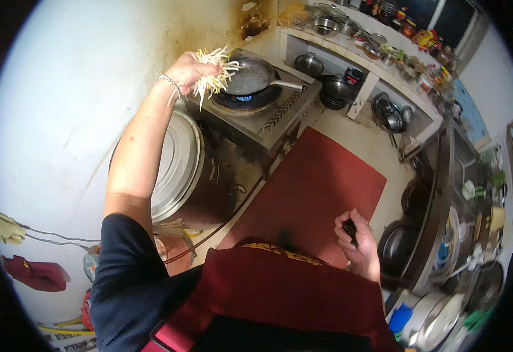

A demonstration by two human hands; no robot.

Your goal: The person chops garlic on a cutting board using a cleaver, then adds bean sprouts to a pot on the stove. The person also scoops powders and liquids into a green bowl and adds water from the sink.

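My left hand [193,73] reaches far forward, its fingers closed round a loose bunch of bean sprouts [212,76], white with yellow heads. The bunch hangs at the left edge of a pan [255,76], which seems to hold clear liquid. A blue flame burns under the pan on the steel gas stove [280,120], and the pan's handle [289,85] points right. Low at the right, in front of my apron [268,287], my right hand [363,249] is curled round a small dark lump [349,232] whose kind I cannot make out.
A big lidded drum [177,164] stands left of the stove. A red mat [315,188] covers the floor. Behind is a white counter [350,44] with bowls and bottles, with woks [334,91] underneath. Dark shelving [438,193] with pans runs along the right.
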